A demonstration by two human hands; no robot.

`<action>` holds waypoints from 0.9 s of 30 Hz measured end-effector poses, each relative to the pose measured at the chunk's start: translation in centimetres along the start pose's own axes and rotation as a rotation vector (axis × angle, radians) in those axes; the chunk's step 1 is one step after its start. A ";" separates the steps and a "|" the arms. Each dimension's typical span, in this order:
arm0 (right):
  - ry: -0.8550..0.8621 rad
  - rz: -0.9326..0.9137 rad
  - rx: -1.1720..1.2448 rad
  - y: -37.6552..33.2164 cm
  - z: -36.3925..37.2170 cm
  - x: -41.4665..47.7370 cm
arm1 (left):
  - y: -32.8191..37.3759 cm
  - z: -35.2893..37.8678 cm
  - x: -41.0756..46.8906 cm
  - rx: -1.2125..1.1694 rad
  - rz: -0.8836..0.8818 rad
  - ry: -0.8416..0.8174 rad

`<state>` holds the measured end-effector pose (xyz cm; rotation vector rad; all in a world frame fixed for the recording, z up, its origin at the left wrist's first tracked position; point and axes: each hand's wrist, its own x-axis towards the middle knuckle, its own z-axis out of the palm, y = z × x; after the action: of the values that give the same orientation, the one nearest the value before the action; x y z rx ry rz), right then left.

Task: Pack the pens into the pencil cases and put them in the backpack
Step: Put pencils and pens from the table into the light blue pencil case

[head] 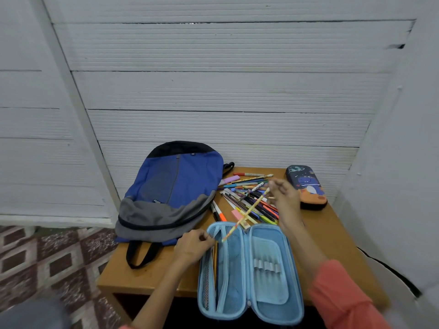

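A small wooden surface, seen from above. A light blue pencil case lies unzipped and flat at the near edge, with a few pencils tucked in its left half. The left hand pinches the pocket edge at the case's top left corner, its grip closed on the fabric. The right hand holds a yellow patterned pencil by its far end (grip narrow, fingertips on the shaft), the tip angled down over the left pocket. Just beyond lies a loose pile of pens. A blue and grey backpack lies flat on the left. A dark, closed second pencil case sits far right.
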<state>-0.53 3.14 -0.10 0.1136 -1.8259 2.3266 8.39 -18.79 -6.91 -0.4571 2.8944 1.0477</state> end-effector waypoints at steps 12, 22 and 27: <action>-0.286 0.148 -0.458 5.6 5.1 -1.9 | 0.1 -0.2 -0.1 0.021 0.020 -0.021; -0.444 0.226 -0.784 8.0 6.0 -4.6 | 0.1 0.0 -0.1 0.018 0.030 -0.023; -0.497 0.219 -0.905 7.8 5.7 -4.7 | 0.2 0.3 0.0 0.036 0.034 -0.004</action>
<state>2.29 -4.61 -7.00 0.3969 -3.0742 1.4145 8.36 -18.48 -7.02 -0.4052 2.9228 0.9971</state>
